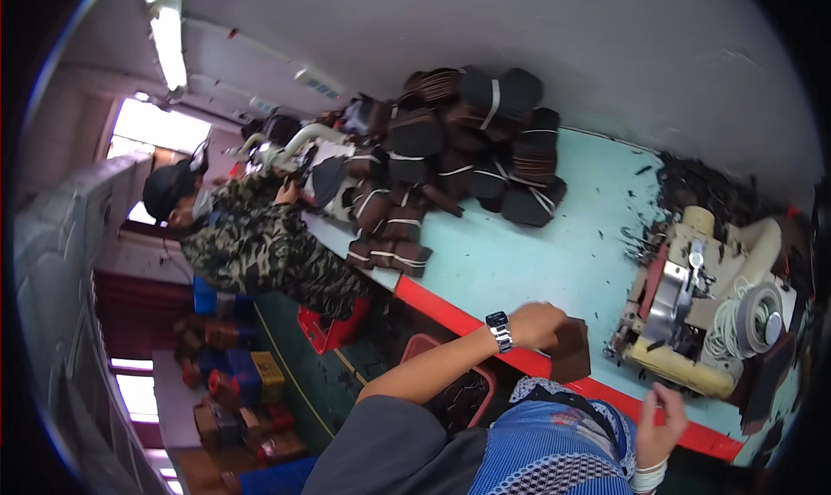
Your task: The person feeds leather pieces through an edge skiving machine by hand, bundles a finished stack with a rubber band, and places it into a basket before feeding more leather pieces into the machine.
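Note:
My left hand [537,326], with a metal-band watch on the wrist, is closed at the table's front edge. It grips a flat brown piece [570,352], like leather, that hangs over the red edge strip. My right hand [660,426], with a white band round its wrist, is raised beside my apron with fingers apart and nothing in them. Just beyond it stands a cream-coloured bench machine [679,296] with metal parts. A coil of pale cord [727,329] lies on the machine, and dark flat pieces [769,382] lean near its right side.
Bundles of dark brown pieces [415,140] tied with white bands are stacked at the table's back left. Dark scraps [692,187] lie behind the machine. A person in camouflage [268,226] works at the left end. A reddish bin [486,382] stands below the table's edge.

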Demonstrator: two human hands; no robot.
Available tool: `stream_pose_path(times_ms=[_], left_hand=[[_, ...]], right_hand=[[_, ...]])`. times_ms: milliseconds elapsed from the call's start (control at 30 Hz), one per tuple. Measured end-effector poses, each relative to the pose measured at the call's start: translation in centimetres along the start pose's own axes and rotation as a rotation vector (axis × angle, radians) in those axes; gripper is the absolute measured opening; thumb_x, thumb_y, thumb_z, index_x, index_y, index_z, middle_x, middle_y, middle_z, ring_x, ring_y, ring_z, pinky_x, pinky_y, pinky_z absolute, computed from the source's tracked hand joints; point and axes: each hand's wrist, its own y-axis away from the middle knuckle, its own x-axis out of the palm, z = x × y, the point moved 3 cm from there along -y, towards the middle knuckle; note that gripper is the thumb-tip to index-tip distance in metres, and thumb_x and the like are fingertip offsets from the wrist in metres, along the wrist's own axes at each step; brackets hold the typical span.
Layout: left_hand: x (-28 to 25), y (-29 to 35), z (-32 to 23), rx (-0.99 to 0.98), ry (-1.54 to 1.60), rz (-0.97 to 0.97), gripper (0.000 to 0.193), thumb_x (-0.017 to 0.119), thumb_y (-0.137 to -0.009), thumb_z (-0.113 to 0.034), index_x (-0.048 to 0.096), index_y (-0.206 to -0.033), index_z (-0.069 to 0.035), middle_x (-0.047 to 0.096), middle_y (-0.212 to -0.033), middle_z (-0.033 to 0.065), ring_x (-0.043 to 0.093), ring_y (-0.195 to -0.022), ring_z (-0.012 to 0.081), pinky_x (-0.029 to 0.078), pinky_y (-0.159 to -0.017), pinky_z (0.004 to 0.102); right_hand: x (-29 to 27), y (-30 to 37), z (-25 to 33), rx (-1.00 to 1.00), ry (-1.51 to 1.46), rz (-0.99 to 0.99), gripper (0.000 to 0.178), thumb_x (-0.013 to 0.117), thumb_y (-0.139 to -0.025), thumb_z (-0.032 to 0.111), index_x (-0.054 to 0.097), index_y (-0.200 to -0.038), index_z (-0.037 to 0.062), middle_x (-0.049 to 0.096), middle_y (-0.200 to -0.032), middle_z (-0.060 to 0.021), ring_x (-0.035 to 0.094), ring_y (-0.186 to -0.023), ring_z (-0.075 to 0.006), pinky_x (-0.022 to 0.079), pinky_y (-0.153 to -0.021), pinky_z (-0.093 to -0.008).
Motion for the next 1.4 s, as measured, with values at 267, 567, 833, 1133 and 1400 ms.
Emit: stream_pose_path(times_ms=[267,567,833,1133,1400], left_hand=[[-2.2,0.5,-9.5,0.361,0.687,-0.019,0.027,0.061,-0.085,-0.022,0.059,-0.087,0.004,0.056,-0.062,0.0159,0.051,-0.055,0.0167,0.04,-0.054,0.0339],[-2.3,-5.0,-10.4,-0.085,1.006,0.452,0.024,0.053,-0.091,-0.015,0.058,-0.104,0.005,0.064,-0.084,0.006,0.062,-0.07,0.0103,0.05,-0.061,0.0207],[-3.7,-9.2,-7.7,-0.202,0.832,0.349,0.017,0.056,-0.089,-0.018,0.059,-0.097,-0.004,0.057,-0.088,0.0005,0.057,-0.079,0.0087,0.05,-0.063,0.0248],[-0.7,-9.3,-12.6,-0.061,0.778,0.31,0.036,0.051,-0.092,-0.026,0.058,-0.081,0.008,0.064,-0.065,0.0123,0.064,-0.056,0.0165,0.051,-0.049,0.025],[0.8,-6.0,-10.7,-0.425,1.111,0.248,0.021,0.056,-0.09,-0.02,0.059,-0.086,0.0,0.064,-0.076,0.0076,0.062,-0.059,0.0108,0.05,-0.053,0.0205]], right_hand=[[0.5,-0.5,1.5,0.405,-0.361,0.248,0.018,0.058,-0.083,0.007,0.059,-0.093,-0.0075,0.062,-0.077,-0.0074,0.056,-0.072,-0.0127,0.045,-0.068,-0.0255],[-1.1,-0.4,-1.9,0.397,-0.443,-0.071,0.019,0.059,-0.084,0.012,0.062,-0.09,-0.0059,0.065,-0.074,-0.0089,0.057,-0.068,-0.0086,0.045,-0.06,-0.0239],[2.6,-2.2,-4.4,0.61,-0.711,0.115,0.023,0.059,-0.083,0.014,0.062,-0.086,-0.0089,0.065,-0.068,-0.0074,0.057,-0.064,-0.0075,0.046,-0.058,-0.0233],[-5.3,-5.8,-2.5,0.309,-0.259,-0.126,0.02,0.062,-0.077,0.013,0.063,-0.082,-0.0063,0.064,-0.069,-0.0176,0.064,-0.061,-0.0233,0.048,-0.057,-0.03],[0.0,-2.0,-1.6,0.524,-0.8,-0.063,0.016,0.055,-0.085,0.008,0.059,-0.089,-0.0074,0.063,-0.075,-0.008,0.06,-0.064,-0.0097,0.047,-0.055,-0.0194]])
